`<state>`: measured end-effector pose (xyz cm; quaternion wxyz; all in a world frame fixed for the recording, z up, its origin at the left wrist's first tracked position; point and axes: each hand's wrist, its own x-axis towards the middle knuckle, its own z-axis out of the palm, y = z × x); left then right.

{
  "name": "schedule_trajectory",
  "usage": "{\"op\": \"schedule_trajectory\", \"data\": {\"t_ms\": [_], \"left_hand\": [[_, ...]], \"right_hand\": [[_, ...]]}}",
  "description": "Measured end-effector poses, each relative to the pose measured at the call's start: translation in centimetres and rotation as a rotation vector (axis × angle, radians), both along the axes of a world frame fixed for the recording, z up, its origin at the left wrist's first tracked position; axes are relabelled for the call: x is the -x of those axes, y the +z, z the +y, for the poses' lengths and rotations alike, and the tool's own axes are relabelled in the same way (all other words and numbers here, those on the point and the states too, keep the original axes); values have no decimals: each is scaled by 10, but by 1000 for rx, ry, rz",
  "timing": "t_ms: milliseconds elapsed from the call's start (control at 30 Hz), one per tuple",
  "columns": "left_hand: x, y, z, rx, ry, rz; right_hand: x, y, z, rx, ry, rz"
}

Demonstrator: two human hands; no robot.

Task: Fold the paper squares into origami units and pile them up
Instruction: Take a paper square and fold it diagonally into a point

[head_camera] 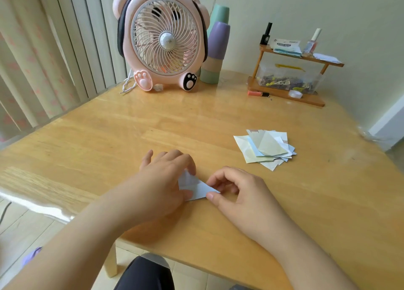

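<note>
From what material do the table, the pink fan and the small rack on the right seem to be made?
Table: light wood under a glossy coat, with visible grain and reflections. Pink fan: probably smooth moulded plastic, with a thin curved grille. Small rack: likely varnished wood, orange-brown, with plain posts and shelves.

We're in a home here: wooden table [196, 119], behind it a pink bear-shaped fan [162, 38], stacked cups [215, 49], and a nail-polish shelf [293, 71] right of the fan.

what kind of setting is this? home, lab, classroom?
Most likely a home, at a small craft or dining table. Signs: a pink bear-shaped desk fan on the wooden table, stacked pastel cups, and a little wooden shelf with nail polish bottles on top. Vertical blinds cover a window on the left.
</note>
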<state>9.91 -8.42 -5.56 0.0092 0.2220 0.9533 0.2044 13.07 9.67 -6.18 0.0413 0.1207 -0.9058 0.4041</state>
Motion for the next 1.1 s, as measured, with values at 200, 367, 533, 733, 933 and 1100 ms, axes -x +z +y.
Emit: {"op": "schedule_trajectory", "data": {"t_ms": [200, 367, 533, 733, 933, 1100], "left_hand": [[-2, -4, 6, -429, -19, 259], [-3, -25, 4, -298, -138, 219], [-6, -36, -3, -332, -146, 136], [-5, -43, -1, -282, -170, 183], [-8, -44, -2, -251, -101, 142], [-10, -41, -2, -196, -86, 112]], "right_hand": [[5, 4, 9, 28, -81, 339], [12, -8, 22, -239, -95, 286], [10, -9, 20, -316, -120, 175], [14, -16, 3, -363, -129, 187], [21, -10, 19, -423, -288, 157], [18, -16, 16, -446, -268, 249]]}}
